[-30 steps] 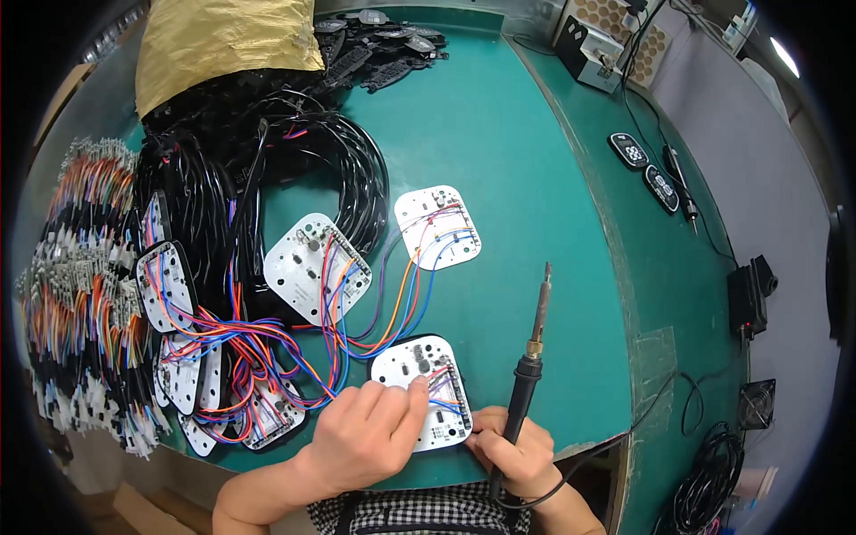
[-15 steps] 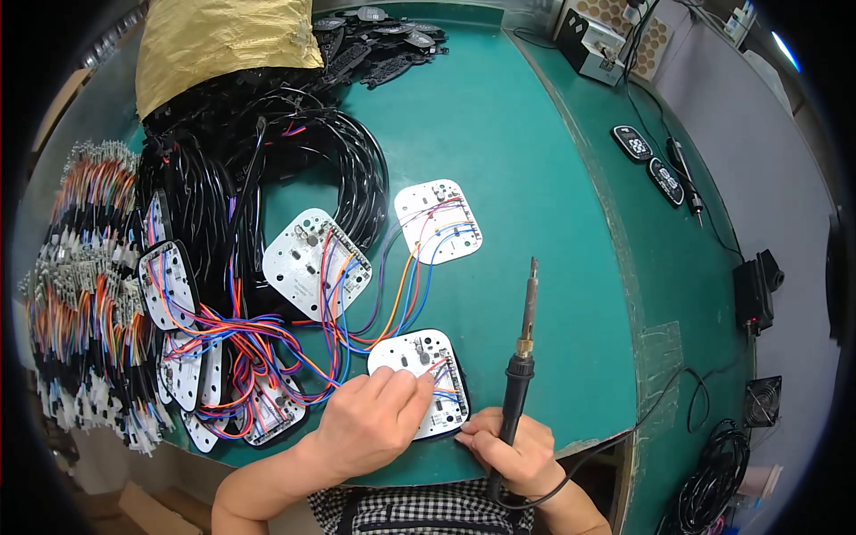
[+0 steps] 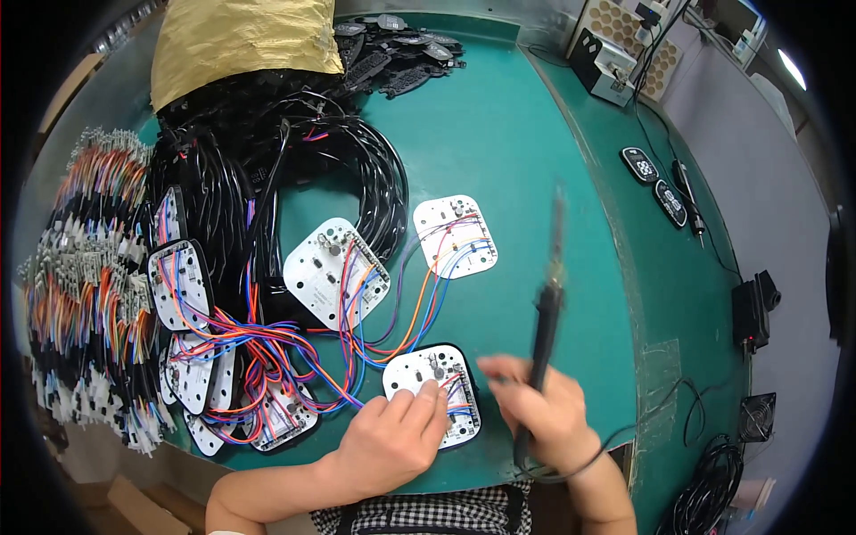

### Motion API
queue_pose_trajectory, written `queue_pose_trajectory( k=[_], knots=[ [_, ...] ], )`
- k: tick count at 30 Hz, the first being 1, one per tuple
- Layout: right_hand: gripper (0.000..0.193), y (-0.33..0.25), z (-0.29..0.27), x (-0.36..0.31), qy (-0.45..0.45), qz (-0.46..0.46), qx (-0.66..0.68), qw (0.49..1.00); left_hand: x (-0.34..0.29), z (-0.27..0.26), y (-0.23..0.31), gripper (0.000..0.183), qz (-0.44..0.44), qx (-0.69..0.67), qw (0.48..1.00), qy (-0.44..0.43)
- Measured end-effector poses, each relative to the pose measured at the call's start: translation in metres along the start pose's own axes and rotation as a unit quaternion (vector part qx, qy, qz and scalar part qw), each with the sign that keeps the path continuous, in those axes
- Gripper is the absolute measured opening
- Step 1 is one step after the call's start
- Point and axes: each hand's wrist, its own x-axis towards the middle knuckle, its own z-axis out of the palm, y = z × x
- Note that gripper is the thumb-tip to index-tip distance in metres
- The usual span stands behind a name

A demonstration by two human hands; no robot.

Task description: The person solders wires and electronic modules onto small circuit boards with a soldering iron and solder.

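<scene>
My left hand [image 3: 397, 437] is closed over the lower left of a white circuit board [image 3: 412, 367] with a black rim, near the table's front edge. Red and blue wires [image 3: 461, 410] emerge beside its fingertips, and others run into it from the left; the exact grip is hidden under the fingers. Just right of that board, my right hand [image 3: 544, 410] is wrapped around a black-handled soldering iron [image 3: 547, 330], its tip pointing up and away from the board. Motion blurs the iron. Wired boards, one white [image 3: 337, 272] and another [image 3: 455, 236], lie farther off.
More wired boards [image 3: 183, 285] and tangled wires are heaped at the left, next to bundled connector leads [image 3: 94, 303]. Behind lie coiled black cables [image 3: 383, 169], a gold sheet [image 3: 245, 45] and black plastic parts [image 3: 401, 53]. Another pen-shaped tool [image 3: 687, 192] lies right, past a ridge.
My right hand has lifted the soldering iron up and to the right, away from the board. My left hand stays on the board. The whole view has shifted slightly.
</scene>
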Motion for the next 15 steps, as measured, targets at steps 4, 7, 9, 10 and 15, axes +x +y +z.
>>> queue_pose_trajectory(
  k=[4,7,9,10,15],
  knots=[
    [0.013,0.04,0.021,0.038,-0.105,-0.092,-0.033,0.99,0.002,0.002,0.0,0.026,0.062,0.082,0.994,0.025],
    [0.013,0.056,0.039,0.055,-0.142,-0.152,-0.031,0.978,0.001,0.002,0.0,0.024,0.07,0.085,0.993,0.046],
    [0.012,0.061,0.049,0.06,-0.159,-0.175,-0.035,0.971,0.0,0.003,0.001,0.023,0.071,0.089,0.992,0.057],
    [0.012,0.061,0.052,0.064,-0.164,-0.179,-0.034,0.97,0.0,0.002,0.0,0.023,0.07,0.092,0.992,0.05],
    [0.011,0.07,0.064,0.075,-0.087,-0.117,-0.074,0.986,-0.002,0.002,-0.002,0.025,0.074,0.091,0.992,0.049]
  ],
)
